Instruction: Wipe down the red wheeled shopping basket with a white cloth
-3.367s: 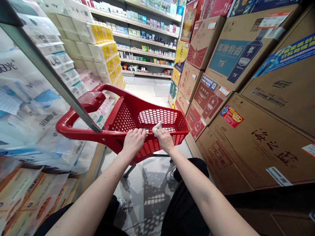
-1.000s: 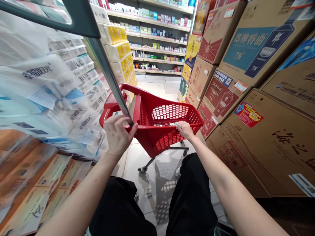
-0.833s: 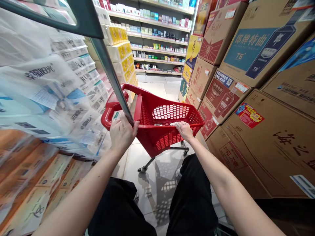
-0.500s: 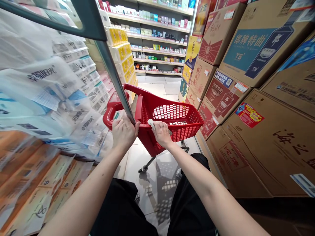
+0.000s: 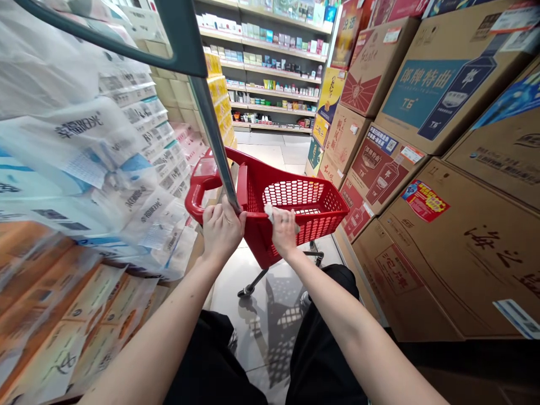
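Note:
A small red shopping cart [image 5: 257, 239] with a perforated basket stands before me on the floor. My left hand [image 5: 222, 230] is closed around the lower end of a metal pole [image 5: 217, 135] at the cart's near rim. The pole slants up to a dark grey plastic handle [image 5: 185, 39]. On the near rim, right of the pole, my right hand [image 5: 284, 229] is closed on a crumpled white cloth [image 5: 269, 210], pressed against the red edge. Most of the cloth is hidden under the fingers, and I cannot tell whether it is cloth or paper.
Plastic-wrapped white packs [image 5: 76, 152] are stacked on the left above orange packs [image 5: 37, 281]. Cardboard cartons [image 5: 464, 242] form a wall on the right. Shelves [image 5: 278, 73] of small goods stand at the far end of the tiled floor [image 5: 289, 152].
Both hands have shifted slightly right. The pole, its grey handle and the cart's left end have also moved right in view. The right hand still holds the white cloth at the rim.

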`<state>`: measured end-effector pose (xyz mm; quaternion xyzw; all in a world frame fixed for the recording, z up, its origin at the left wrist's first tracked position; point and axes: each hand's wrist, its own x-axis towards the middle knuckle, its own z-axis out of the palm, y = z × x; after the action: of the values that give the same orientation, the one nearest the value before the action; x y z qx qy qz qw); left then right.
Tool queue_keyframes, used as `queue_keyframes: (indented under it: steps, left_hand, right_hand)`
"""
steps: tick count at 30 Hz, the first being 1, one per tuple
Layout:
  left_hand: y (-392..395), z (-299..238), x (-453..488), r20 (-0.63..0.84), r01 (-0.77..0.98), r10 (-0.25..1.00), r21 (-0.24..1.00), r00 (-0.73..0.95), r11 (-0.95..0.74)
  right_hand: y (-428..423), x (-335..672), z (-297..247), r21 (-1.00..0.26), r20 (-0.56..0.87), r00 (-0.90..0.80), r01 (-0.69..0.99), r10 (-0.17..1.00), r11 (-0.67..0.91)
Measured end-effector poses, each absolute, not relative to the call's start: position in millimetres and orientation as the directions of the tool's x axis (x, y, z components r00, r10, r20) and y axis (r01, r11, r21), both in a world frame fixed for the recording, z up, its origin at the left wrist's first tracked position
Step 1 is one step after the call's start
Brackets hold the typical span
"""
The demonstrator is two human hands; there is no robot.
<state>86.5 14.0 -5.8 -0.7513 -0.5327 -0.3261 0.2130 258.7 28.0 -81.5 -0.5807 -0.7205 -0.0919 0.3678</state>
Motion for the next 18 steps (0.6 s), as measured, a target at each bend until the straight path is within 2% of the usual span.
queue_keyframes:
  steps: [3,7,13,18]
  left_hand:
    - [15,-5,84,0.714,0.942,0.664,0.018,0.222,-0.335]
    - [17,-2,77,0.693,0.945,0.682,0.000,0.236,-0.327]
    - [21,-3,79,0.683,0.947,0.699,0.034,0.211,-0.319]
    - [22,-8,84,0.690,0.943,0.698,0.068,0.190,-0.325]
  right_hand:
    - [32,243,-73,-0.254,0.619,-0.141,0.895,0.773,0.366]
    - [41,280,-82,-0.151,0.593,-0.284,0.880,0.753,0.451]
    - [34,364,-116,-0.264,0.661,-0.014,0.931,0.750,0.250]
    - [23,360,-141,-0.397,0.627,0.143,0.905,0.766,0.156]
